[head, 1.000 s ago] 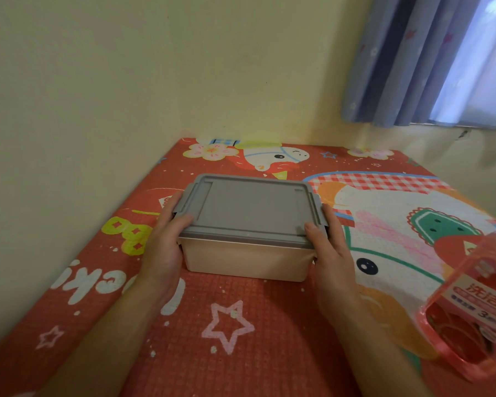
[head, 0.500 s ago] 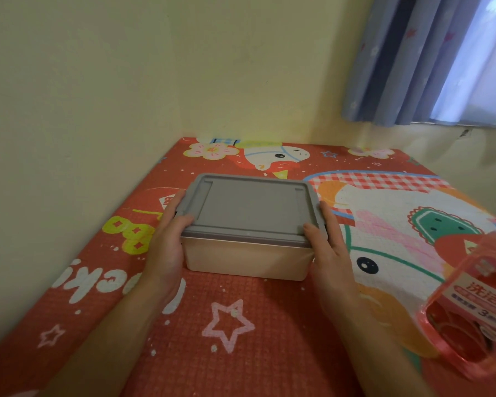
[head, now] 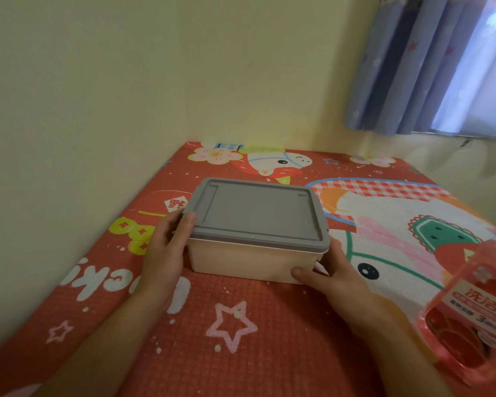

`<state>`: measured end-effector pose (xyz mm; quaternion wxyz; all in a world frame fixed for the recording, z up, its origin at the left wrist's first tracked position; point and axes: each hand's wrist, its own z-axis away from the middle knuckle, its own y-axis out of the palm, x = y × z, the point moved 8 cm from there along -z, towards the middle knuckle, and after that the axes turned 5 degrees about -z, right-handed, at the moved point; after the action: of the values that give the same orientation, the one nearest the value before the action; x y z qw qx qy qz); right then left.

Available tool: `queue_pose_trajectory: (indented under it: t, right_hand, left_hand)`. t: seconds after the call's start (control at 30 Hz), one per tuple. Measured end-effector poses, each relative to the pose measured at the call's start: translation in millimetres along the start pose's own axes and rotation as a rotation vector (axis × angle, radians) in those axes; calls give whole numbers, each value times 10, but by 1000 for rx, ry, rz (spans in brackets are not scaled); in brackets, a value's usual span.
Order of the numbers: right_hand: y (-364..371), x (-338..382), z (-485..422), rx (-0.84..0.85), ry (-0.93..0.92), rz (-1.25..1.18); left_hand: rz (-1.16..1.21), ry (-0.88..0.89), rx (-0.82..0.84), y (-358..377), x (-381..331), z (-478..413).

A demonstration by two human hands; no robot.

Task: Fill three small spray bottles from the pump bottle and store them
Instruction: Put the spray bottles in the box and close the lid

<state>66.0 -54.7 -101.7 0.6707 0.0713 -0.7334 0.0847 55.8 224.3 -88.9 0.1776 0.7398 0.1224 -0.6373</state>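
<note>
While left hand [head: 166,247] and right hand [head: 330,276] grip its ends, seemingly to open it, grey-lidded storage box [head: 252,259] sits between them, pump bottle [head: 476,316] right of both.

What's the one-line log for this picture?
lid: on box | left hand: grips box's left end, thumb on lid | right hand: grips box's right front corner | pump bottle: apart, on right | spray bottles: unseen

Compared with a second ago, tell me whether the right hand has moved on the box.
Yes. The right hand has dropped from the grey lid's right edge to the beige box's lower right corner.
</note>
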Motion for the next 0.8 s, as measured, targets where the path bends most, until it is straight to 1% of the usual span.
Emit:
queue_pose_trajectory:
  t: [0.13, 0.23, 0.4, 0.63, 0.8]
  right_hand:
    - [-34, 33, -1, -107, 5, 98]
    - [-42, 39, -20, -126, 0, 111]
    - [42, 16, -74, -110, -5, 115]
    - [267, -17, -212, -36, -15, 94]
    - [522, 5, -294, -1, -39, 86]
  left_hand:
    - [4, 2, -5, -121, 21, 51]
    - [-16, 5, -51, -272, 85, 59]
    - [18, 38, -119, -418, 90, 52]
    - [98, 91, -197, -461, 36, 78]
    - [210, 73, -358, -626, 24, 65]
